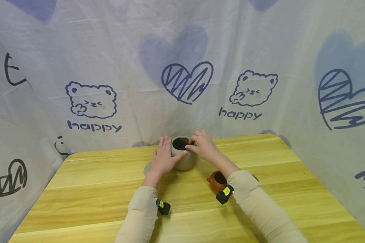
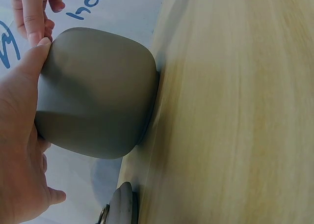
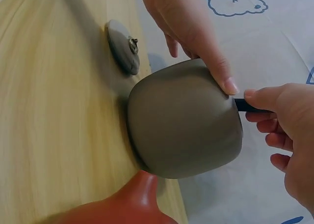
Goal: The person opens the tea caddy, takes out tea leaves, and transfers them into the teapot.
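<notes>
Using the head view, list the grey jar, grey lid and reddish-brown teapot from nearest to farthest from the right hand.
1. Grey jar: just left of the right hand.
2. Reddish-brown teapot: lower right of the jar.
3. Grey lid: left of the jar.

Left hand (image 1: 164,160) is splayed, right hand (image 1: 205,146) pinches.

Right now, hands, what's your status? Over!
Left hand on open grey jar. Right hand pinching dark stick at its mouth. Lid off, red pot nearby; neither blocks the mouth.
</notes>
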A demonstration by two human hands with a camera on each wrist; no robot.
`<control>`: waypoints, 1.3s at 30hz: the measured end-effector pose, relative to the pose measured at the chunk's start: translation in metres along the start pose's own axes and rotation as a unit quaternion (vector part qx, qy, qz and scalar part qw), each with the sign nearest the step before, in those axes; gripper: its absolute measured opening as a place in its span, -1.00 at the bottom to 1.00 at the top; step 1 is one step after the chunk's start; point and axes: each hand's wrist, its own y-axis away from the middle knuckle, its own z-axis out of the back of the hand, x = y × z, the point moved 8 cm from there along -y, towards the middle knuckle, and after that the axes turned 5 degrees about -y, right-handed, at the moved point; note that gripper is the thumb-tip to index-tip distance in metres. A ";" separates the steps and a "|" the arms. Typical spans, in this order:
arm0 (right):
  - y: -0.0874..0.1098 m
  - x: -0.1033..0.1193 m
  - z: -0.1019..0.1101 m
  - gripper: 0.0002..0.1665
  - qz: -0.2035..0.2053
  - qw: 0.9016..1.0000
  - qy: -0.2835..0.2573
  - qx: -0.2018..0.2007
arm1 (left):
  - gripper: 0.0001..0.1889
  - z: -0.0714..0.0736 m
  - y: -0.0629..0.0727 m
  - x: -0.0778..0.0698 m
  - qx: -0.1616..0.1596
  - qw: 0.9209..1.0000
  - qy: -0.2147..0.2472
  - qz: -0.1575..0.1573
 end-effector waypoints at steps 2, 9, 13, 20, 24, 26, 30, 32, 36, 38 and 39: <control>-0.001 -0.002 -0.002 -0.75 -0.014 1.000 -0.019 0.004 | 0.10 0.001 0.000 0.000 -0.001 1.000 0.001 0.000; -0.001 -0.011 -0.007 -0.74 -0.061 0.996 -0.069 0.008 | 0.12 0.001 0.000 0.001 -0.007 1.000 -0.006 0.000; -0.001 -0.016 -0.009 -0.71 -0.085 0.994 -0.074 0.008 | 0.12 0.000 0.000 0.000 -0.007 1.000 -0.010 -0.001; 0.000 -0.024 -0.009 -0.68 -0.123 0.987 -0.099 -0.002 | 0.11 0.001 0.001 0.000 -0.004 1.000 0.009 0.002; 0.002 -0.028 -0.005 -0.68 -0.148 0.981 -0.119 -0.020 | 0.10 0.001 0.001 0.000 -0.005 1.000 0.010 0.001; 0.003 -0.030 -0.002 -0.68 -0.162 0.979 -0.124 -0.029 | 0.11 0.000 0.001 0.000 -0.007 1.000 0.010 0.000; 0.005 -0.034 0.002 -0.68 -0.185 0.973 -0.128 -0.046 | 0.12 -0.001 0.000 0.000 -0.009 1.000 0.006 0.000; 0.006 -0.037 0.004 -0.68 -0.190 0.972 -0.129 -0.054 | 0.11 -0.001 0.000 0.000 -0.009 1.000 0.006 0.001; 0.008 -0.041 0.010 -0.66 -0.191 0.970 -0.132 -0.071 | 0.09 0.000 0.001 0.000 -0.008 1.000 0.008 0.004; 0.009 -0.044 0.014 -0.65 -0.192 0.969 -0.136 -0.080 | 0.09 0.000 0.001 0.000 -0.009 1.000 0.007 0.004; 0.010 -0.045 0.015 -0.63 -0.194 0.968 -0.137 -0.084 | 0.10 0.000 0.001 0.000 -0.009 1.000 0.006 0.004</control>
